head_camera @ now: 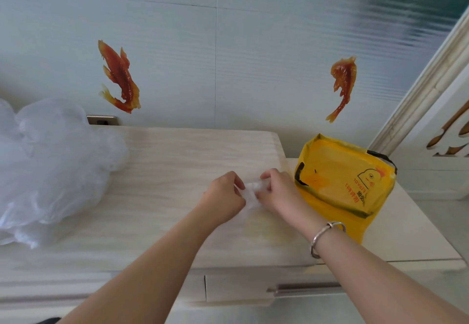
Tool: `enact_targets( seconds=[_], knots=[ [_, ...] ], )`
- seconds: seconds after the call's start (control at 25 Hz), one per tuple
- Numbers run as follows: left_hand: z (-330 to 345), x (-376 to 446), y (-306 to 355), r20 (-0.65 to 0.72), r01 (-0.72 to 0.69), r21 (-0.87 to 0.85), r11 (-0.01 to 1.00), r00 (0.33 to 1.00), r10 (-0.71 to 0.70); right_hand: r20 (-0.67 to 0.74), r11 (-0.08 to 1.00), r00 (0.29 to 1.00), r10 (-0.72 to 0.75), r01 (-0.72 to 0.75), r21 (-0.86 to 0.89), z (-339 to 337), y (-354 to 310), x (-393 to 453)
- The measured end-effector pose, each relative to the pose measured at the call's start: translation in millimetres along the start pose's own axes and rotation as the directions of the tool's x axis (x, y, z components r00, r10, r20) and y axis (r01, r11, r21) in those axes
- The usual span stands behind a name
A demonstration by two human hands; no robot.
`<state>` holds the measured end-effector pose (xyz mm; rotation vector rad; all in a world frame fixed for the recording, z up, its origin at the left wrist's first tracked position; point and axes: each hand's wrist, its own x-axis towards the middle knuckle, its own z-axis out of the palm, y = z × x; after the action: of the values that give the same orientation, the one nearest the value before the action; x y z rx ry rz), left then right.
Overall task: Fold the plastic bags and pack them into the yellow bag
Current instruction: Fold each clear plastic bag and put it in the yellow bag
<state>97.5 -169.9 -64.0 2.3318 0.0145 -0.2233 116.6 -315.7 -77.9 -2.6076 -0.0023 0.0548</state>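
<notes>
My fingertips (239,184) on both sides are curled tight around a small clear plastic bag (251,192), pinching it between them just above the pale wooden tabletop (162,171). My left hand (224,198) grips its left end, my right hand (278,191) the right end, the two nearly touching. A silver bangle (326,237) sits on my right wrist. Just beside my right hand lies the yellow bag (345,184), partly on a lower cabinet top (416,237). Well apart on the left is a loose heap of clear plastic bags (50,166). Two orange fish stickers (119,77) mark the wall.
</notes>
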Motion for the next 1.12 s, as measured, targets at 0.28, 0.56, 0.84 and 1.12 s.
enact_targets(
  seconds=[0.28,0.56,0.84,1.12],
  knots=[
    [-29.1,-5.0,0.5,-0.028,0.122,-0.120,0.985,0.992,-0.126,0.101,0.976,0.991,0.087,-0.105,0.190,-14.7,-10.0,-1.0],
    [-20.2,-13.4,48.2,-0.038,0.063,-0.339,0.939,0.996,-0.081,-0.198,0.918,0.969,0.150,-0.062,0.391,-92.9,24.3,-19.5],
    [41.2,-8.7,90.9,0.229,0.020,-0.417,0.909,0.970,0.084,-0.299,0.986,0.940,0.164,-0.165,0.024,-114.5,85.2,-14.3],
    [64.0,6.0,102.0,0.209,0.058,-0.413,0.909,0.977,0.033,-0.189,0.956,0.951,0.244,-0.268,-0.116,-85.8,96.9,13.8]
  ],
)
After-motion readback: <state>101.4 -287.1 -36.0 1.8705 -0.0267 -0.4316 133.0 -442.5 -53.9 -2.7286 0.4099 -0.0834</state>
